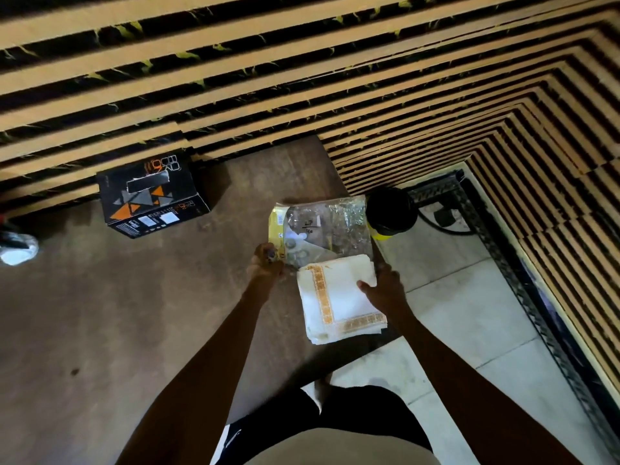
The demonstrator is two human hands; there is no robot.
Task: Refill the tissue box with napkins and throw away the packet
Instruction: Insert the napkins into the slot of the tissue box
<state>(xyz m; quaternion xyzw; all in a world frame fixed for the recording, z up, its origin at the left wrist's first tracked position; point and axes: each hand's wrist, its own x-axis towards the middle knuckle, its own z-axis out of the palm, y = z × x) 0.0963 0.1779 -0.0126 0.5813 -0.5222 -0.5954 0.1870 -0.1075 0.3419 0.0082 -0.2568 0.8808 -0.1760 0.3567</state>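
A stack of white napkins (339,298) with an orange patterned border sticks halfway out of a clear plastic packet (323,229) with a yellow edge. My right hand (382,286) grips the napkins at their right side. My left hand (266,263) pinches the packet's lower left corner. Both are held over the brown table's (117,313) right edge. The black tissue box (151,196) with orange triangles and a slot on top stands at the back of the table, to the left of my hands.
A black bin (391,209) with a yellow liner stands on the tiled floor (469,313) just right of the table, beyond the packet. A striped slatted wall (302,62) runs behind and to the right. A white object (16,250) lies at the table's far left.
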